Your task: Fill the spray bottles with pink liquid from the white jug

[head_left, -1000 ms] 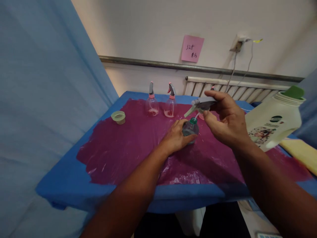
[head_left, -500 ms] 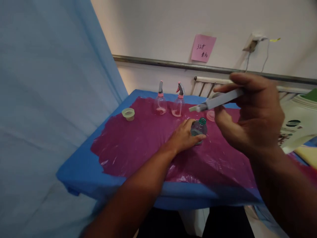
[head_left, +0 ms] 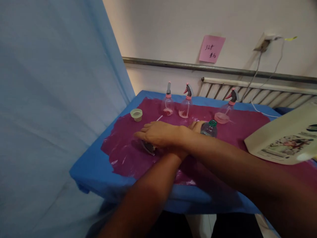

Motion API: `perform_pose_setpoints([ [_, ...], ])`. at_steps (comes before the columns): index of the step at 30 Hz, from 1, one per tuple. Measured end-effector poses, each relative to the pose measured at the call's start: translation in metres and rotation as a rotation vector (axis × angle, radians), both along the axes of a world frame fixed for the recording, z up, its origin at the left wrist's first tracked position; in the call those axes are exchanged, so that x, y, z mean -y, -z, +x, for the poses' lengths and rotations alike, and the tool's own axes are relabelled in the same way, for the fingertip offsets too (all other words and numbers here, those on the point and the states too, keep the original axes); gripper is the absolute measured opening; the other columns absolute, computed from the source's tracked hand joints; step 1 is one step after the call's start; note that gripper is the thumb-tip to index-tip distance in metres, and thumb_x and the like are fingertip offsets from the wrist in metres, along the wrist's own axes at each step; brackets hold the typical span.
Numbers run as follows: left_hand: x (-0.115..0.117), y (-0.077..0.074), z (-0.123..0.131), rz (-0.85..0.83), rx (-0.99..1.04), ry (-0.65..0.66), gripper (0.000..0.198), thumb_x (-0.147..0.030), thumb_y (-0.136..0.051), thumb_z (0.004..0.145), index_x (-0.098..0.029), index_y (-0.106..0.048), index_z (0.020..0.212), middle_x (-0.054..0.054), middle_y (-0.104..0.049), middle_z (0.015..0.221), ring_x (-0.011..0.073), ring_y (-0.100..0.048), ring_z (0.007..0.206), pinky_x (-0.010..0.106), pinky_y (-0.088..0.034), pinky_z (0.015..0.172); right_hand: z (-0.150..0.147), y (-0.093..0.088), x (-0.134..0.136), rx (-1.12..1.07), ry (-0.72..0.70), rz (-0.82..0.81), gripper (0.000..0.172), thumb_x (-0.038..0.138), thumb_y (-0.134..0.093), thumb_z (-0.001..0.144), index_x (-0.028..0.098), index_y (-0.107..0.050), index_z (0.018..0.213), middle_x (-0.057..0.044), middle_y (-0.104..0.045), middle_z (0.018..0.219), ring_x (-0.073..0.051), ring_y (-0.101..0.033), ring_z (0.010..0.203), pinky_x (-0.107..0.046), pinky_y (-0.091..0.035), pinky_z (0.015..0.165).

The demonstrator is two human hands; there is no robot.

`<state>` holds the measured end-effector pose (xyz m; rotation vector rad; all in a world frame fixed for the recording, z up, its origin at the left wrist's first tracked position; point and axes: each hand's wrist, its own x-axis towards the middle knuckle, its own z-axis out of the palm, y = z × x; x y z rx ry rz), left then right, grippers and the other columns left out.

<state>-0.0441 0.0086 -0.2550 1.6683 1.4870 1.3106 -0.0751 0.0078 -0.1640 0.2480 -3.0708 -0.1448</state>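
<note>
My right arm crosses over my left arm above the pink plastic sheet (head_left: pixel 123 142). My right hand (head_left: pixel 158 133) is at the left middle of the sheet, fingers round a dark-and-clear object (head_left: pixel 148 147) whose thin white tube end (head_left: pixel 159 118) sticks up behind the hand. My left hand (head_left: pixel 197 126) is mostly hidden behind my right forearm; its visible part holds a clear bottle (head_left: pixel 208 129) with an uncapped green neck, standing upright. A small pale green cup (head_left: pixel 136 114) stands at the sheet's left back.
Three spray bottles with pink collars, at left (head_left: pixel 167 107), centre (head_left: pixel 185 108) and right (head_left: pixel 224 114), stand along the back. A large white jug (head_left: pixel 282 142) is tilted at the right. Behind are a radiator (head_left: pixel 262 91) and a rail; a blue curtain (head_left: pixel 61 82) hangs at left.
My right hand has come down from the right and crossed to the left over my left arm. The right spray bottle is now uncovered. The view has shifted slightly, and the jug stands more tilted.
</note>
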Motion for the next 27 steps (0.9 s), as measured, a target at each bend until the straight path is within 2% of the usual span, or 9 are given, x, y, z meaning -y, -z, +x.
perform_pose_setpoints([
  [2,-0.001,0.005,0.000,0.012,-0.099,0.080,0.068,-0.038,-0.104,0.083,-0.037,-0.074,0.144,0.006,-0.076,0.141,0.0430,-0.073,0.135,0.053,-0.060,0.116,-0.008,0.008,0.002,-0.034,-0.041,-0.032,0.052,0.000,-0.068,0.103,0.015,-0.068,0.153,-0.015,-0.083,0.133,-0.029,-0.077,0.119,-0.042,-0.062,0.095],
  [5,-0.004,0.007,0.003,-0.013,-0.186,0.067,0.078,-0.041,-0.104,0.084,-0.033,-0.067,0.152,0.011,-0.073,0.147,0.0454,-0.071,0.139,0.054,-0.058,0.118,0.000,0.016,0.004,-0.144,-0.035,-0.112,0.053,0.001,-0.063,0.107,0.015,-0.066,0.158,-0.016,-0.081,0.139,-0.029,-0.076,0.124,-0.044,-0.063,0.099],
  [10,-0.002,0.002,0.006,-0.008,-0.190,0.058,0.071,-0.041,-0.103,0.085,-0.032,-0.069,0.147,0.011,-0.075,0.144,0.0455,-0.072,0.138,0.056,-0.058,0.120,0.048,0.021,0.016,-0.496,0.146,-0.398,0.051,0.011,-0.058,0.109,0.019,-0.065,0.159,-0.016,-0.076,0.152,-0.029,-0.071,0.140,-0.052,-0.060,0.119],
  [14,0.002,0.001,0.003,0.041,-0.183,0.008,0.074,-0.038,-0.102,0.084,-0.028,-0.067,0.149,0.011,-0.075,0.142,0.0425,-0.073,0.135,0.058,-0.057,0.122,0.091,0.026,0.039,-0.809,0.246,-0.728,0.043,0.024,-0.065,0.111,0.025,-0.068,0.154,-0.011,-0.083,0.138,-0.026,-0.080,0.125,-0.050,-0.066,0.113],
  [16,0.002,0.001,-0.002,0.055,-0.198,0.026,0.078,-0.041,-0.100,0.087,-0.025,-0.064,0.154,0.012,-0.074,0.145,0.0399,-0.071,0.139,0.057,-0.055,0.124,0.117,0.032,0.050,-0.906,0.258,-0.824,0.041,0.025,-0.068,0.111,0.028,-0.069,0.152,-0.007,-0.085,0.131,-0.023,-0.082,0.119,-0.046,-0.069,0.108],
  [19,0.001,-0.003,-0.009,0.007,-0.178,0.094,0.079,-0.046,-0.097,0.090,-0.025,-0.062,0.157,0.014,-0.071,0.153,0.0376,-0.069,0.145,0.056,-0.055,0.126,0.168,0.048,0.060,-1.016,0.361,-0.792,0.040,0.022,-0.073,0.110,0.031,-0.071,0.149,-0.004,-0.087,0.125,-0.021,-0.084,0.111,-0.041,-0.071,0.101],
  [23,0.001,-0.010,-0.013,-0.046,-0.168,0.104,0.080,-0.042,-0.095,0.089,-0.026,-0.060,0.159,0.015,-0.069,0.160,0.0379,-0.067,0.148,0.058,-0.053,0.129,0.249,0.069,0.060,-1.138,0.704,-0.698,0.033,0.024,-0.075,0.109,0.034,-0.078,0.141,-0.005,-0.088,0.124,-0.023,-0.085,0.107,-0.041,-0.071,0.096],
  [25,0.002,-0.014,-0.014,-0.067,-0.192,0.105,0.083,-0.040,-0.094,0.087,-0.026,-0.059,0.161,0.015,-0.068,0.161,0.0387,-0.067,0.148,0.060,-0.052,0.130,0.288,0.069,0.055,-1.236,0.892,-0.657,0.027,0.029,-0.078,0.108,0.033,-0.081,0.135,-0.006,-0.088,0.123,-0.025,-0.085,0.108,-0.043,-0.070,0.098],
  [27,0.002,-0.016,-0.015,-0.085,-0.204,0.115,0.086,-0.040,-0.093,0.086,-0.026,-0.057,0.163,0.015,-0.068,0.162,0.0394,-0.068,0.148,0.061,-0.052,0.130,0.324,0.062,0.043,-1.450,1.033,-0.558,0.025,0.036,-0.083,0.104,0.030,-0.083,0.129,-0.007,-0.088,0.121,-0.027,-0.084,0.108,-0.049,-0.068,0.102],
])
